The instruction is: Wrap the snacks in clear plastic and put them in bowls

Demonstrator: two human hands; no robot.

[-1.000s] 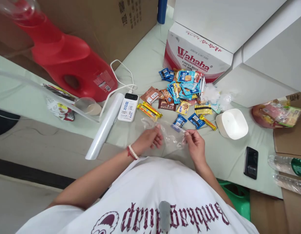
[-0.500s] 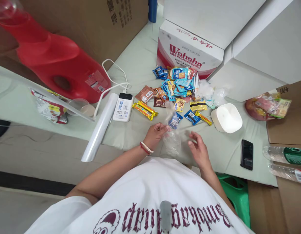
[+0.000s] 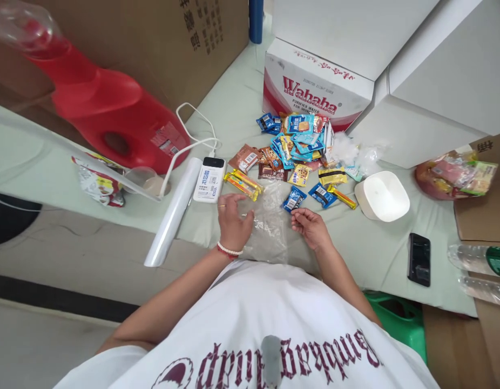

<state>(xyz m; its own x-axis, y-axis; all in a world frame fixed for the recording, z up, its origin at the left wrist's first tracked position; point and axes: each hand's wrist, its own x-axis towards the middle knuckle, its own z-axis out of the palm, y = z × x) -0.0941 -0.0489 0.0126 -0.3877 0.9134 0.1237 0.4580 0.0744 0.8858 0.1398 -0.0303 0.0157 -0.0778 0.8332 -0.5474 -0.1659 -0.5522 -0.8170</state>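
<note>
A clear plastic bag point(image 3: 270, 235) lies flattened on the table in front of me. My left hand point(image 3: 235, 221) is at the bag's left side, its thumb and fingers apart, holding nothing. To the right of the bag, my right hand point(image 3: 311, 227) has its thumb and forefinger pinched at the lower edge of a small blue snack packet point(image 3: 295, 199), which rests on the table. Another blue packet point(image 3: 322, 195) and a yellow stick wrapper point(image 3: 342, 198) lie just beyond that hand. Two yellow stick wrappers point(image 3: 244, 183) lie beyond my left hand.
A pile of wrapped snacks point(image 3: 302, 140) sits against a Wahaha carton point(image 3: 310, 86). On the right are a white bowl point(image 3: 383, 196) and a phone point(image 3: 419, 260). On the left stand a white power bank point(image 3: 209, 181), a plastic film roll point(image 3: 171, 216) and a red jug point(image 3: 124, 113).
My left hand has let go of the bag and moved left, opening. The bag now lies flatter and off the blue packet. My right hand has moved left and closed at that packet's edge.
</note>
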